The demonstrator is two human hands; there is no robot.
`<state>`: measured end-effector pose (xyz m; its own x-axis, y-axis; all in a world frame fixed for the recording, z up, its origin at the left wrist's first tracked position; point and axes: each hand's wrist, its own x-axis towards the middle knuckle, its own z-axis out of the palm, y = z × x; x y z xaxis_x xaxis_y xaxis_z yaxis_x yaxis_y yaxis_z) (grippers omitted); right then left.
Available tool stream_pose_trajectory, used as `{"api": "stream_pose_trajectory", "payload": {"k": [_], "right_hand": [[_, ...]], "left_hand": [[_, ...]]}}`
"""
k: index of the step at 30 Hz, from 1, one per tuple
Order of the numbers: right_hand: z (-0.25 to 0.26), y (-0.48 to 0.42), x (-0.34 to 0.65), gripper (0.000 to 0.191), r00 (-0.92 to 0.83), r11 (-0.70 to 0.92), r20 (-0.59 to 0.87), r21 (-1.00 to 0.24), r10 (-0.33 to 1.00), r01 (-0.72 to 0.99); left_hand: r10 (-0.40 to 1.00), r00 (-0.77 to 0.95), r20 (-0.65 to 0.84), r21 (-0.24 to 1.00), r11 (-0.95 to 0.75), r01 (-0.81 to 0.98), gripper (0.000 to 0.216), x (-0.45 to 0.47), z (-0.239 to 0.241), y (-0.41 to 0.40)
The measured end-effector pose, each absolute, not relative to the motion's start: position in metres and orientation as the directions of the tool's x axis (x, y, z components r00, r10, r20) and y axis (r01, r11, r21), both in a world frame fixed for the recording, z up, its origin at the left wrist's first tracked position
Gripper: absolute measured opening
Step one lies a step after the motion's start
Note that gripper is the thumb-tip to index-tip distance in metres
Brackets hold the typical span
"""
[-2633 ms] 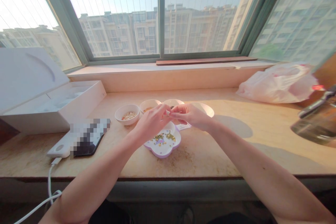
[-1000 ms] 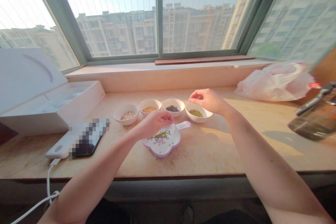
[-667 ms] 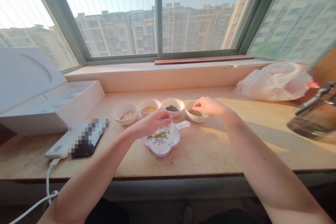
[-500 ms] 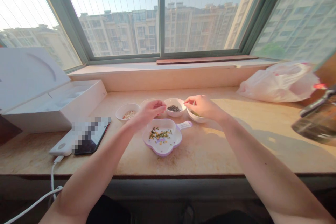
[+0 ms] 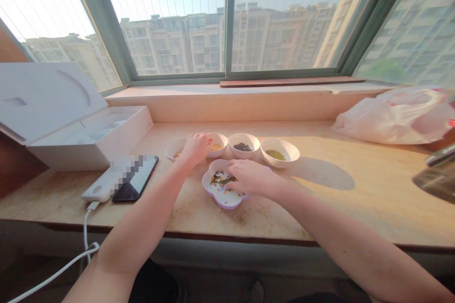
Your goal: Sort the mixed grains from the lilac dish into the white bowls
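Note:
My left hand [image 5: 198,148] is at the left rim of a white bowl [image 5: 223,144] of yellowish grains. Its fingers are bent together, and whatever they hold is hidden. Partly behind that hand stands a bowl [image 5: 171,145] with pale and reddish pieces. Over a purple-rimmed, flower-shaped dish [image 5: 227,204] is my right hand [image 5: 249,176], thumb and fingers apart, reaching down to the mixed green, black and yellow beans [image 5: 220,179]. Small dark beans [image 5: 242,147] fill part of another white bowl [image 5: 244,138]. Green beans [image 5: 275,155] lie in the rightmost bowl [image 5: 292,150].
An open white box [image 5: 95,144] stands at the left. Before it lie a white power bank [image 5: 97,191] with a cable [image 5: 86,227] and a dark phone [image 5: 137,187]. On the right are a plastic bag [image 5: 387,113] and a dark glass vessel [image 5: 437,177].
My right hand has moved from the green-bean bowl down and left to the flower-shaped dish. My left hand has shifted left from the dark-bean bowl to the yellowish grains. The view has turned slightly left.

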<state>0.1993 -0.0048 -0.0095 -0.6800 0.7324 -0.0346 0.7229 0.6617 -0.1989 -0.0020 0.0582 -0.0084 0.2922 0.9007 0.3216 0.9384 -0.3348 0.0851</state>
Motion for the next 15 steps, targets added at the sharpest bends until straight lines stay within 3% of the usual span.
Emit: {"api": "stream_pose_trajectory", "payload": {"k": [2,6,15], "right_hand": [[-0.013,0.0,0.199,0.017,-0.671,0.644,-0.05,-0.236,0.74,0.727],[-0.02,0.014,0.199,0.018,-0.663,0.577,-0.068,-0.433,0.745,0.693],[-0.023,0.023,0.198,0.015,-0.753,0.569,-0.083,-0.603,0.652,0.559]], "left_hand": [[0.894,0.283,0.346,0.101,-0.336,0.937,0.031,0.0,-0.008,0.058],[0.894,0.279,0.35,0.158,-0.35,0.923,0.029,0.004,-0.007,0.056],[0.862,0.338,0.378,0.271,-0.452,0.85,0.028,0.015,-0.007,0.049]]}}
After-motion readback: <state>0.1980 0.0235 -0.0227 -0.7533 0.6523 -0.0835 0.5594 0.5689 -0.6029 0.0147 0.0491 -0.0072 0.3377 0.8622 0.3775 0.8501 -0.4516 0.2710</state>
